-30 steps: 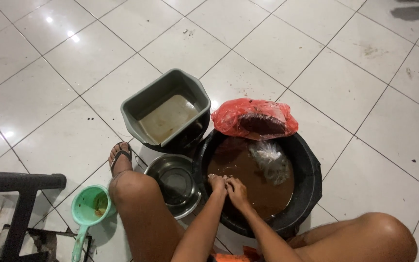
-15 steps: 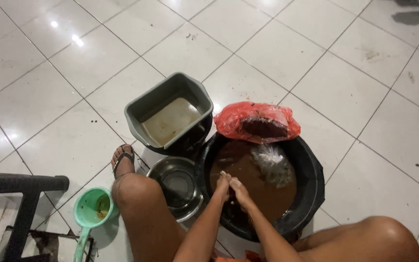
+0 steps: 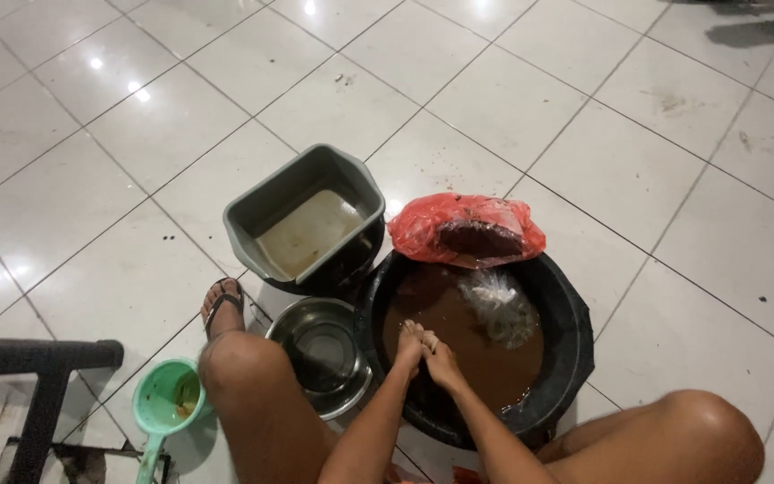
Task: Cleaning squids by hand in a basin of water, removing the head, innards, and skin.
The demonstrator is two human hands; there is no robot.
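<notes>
A round black basin [image 3: 573,354] on the tiled floor holds brown murky water. My left hand [image 3: 408,346] and my right hand [image 3: 441,359] are pressed together just above the water at the basin's near left rim, fingers curled; whether they hold anything small I cannot tell. A clear plastic bag [image 3: 499,306] floats in the water beyond them. A red plastic bag [image 3: 466,229] with something dark inside rests on the basin's far rim.
A grey rectangular tub [image 3: 306,218] with cloudy water stands left of the red bag. A steel bowl [image 3: 322,351] sits between my left knee and the basin. A green dipper [image 3: 165,405] and a dark stool [image 3: 33,376] are at the lower left. My sandalled foot [image 3: 223,302] is beside the tub.
The view has shifted slightly, so everything sits a little lower and more to the right in the frame. My hands stay pressed together at the same spot in the basin.
</notes>
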